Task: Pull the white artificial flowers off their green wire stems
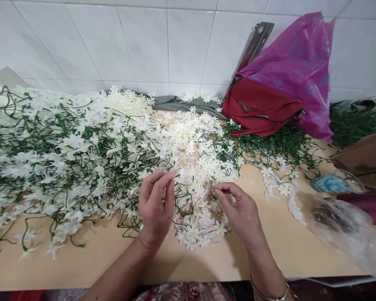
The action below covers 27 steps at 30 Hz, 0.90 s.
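White flowers (191, 234) and curled green stems lie on a table (301, 255) between two bare hands. The left hand (156, 205) pinches a green stem (177, 175), its tip poking just past the thumb and forefinger. Across the flowers, the right hand (242, 211) brings thumb and forefinger together at the flowers' edge; whether anything sits between them is too small to tell. A larger heap (75, 150) spreads at left, with a red bag (260, 108) behind at right.
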Each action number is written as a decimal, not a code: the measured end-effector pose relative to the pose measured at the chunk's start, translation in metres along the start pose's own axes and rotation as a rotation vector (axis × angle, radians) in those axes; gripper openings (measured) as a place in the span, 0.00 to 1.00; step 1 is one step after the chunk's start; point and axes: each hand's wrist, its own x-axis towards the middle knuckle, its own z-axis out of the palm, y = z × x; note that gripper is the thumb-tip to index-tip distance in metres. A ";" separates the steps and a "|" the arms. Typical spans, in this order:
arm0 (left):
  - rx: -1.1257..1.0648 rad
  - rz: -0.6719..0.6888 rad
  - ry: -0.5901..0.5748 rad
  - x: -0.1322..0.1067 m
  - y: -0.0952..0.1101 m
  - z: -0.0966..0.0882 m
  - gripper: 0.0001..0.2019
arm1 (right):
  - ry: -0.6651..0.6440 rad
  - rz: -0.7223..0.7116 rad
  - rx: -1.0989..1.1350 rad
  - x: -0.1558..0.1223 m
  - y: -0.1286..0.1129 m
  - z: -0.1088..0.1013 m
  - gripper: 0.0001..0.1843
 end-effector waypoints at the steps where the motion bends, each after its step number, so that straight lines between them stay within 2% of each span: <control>1: 0.036 0.003 0.027 0.001 0.001 -0.001 0.17 | -0.006 -0.023 -0.027 0.001 0.000 0.001 0.08; 3: 0.068 -0.004 0.039 -0.001 0.005 -0.002 0.21 | -0.021 -0.086 -0.113 0.006 -0.002 0.003 0.08; 5: 0.062 -0.001 0.002 -0.006 0.012 -0.003 0.24 | -0.038 -0.157 -0.237 0.013 -0.004 0.007 0.08; 8: -0.004 0.044 -0.105 -0.017 0.023 -0.004 0.26 | -0.070 -0.253 -0.453 0.025 -0.007 0.016 0.12; 11: -0.131 0.085 -0.223 -0.023 0.031 -0.003 0.25 | -0.102 -0.277 -0.583 0.034 -0.007 0.022 0.12; 13: -0.192 0.082 -0.304 -0.023 0.033 -0.001 0.23 | -0.092 -0.255 -0.543 0.035 -0.004 0.021 0.10; 18: -0.237 -0.036 -0.405 -0.019 0.034 0.005 0.17 | 0.018 -0.162 -0.185 0.021 -0.002 0.002 0.05; 23: -0.362 -0.081 -0.493 -0.026 0.031 0.011 0.11 | -0.218 -0.109 -0.004 -0.011 -0.015 -0.007 0.07; 25: -0.403 -0.103 -0.495 -0.029 0.030 0.012 0.09 | -0.223 -0.094 0.000 -0.018 -0.016 -0.007 0.07; 27: -0.411 -0.150 -0.490 -0.031 0.029 0.012 0.08 | -0.170 -0.089 -0.046 -0.020 -0.013 -0.006 0.07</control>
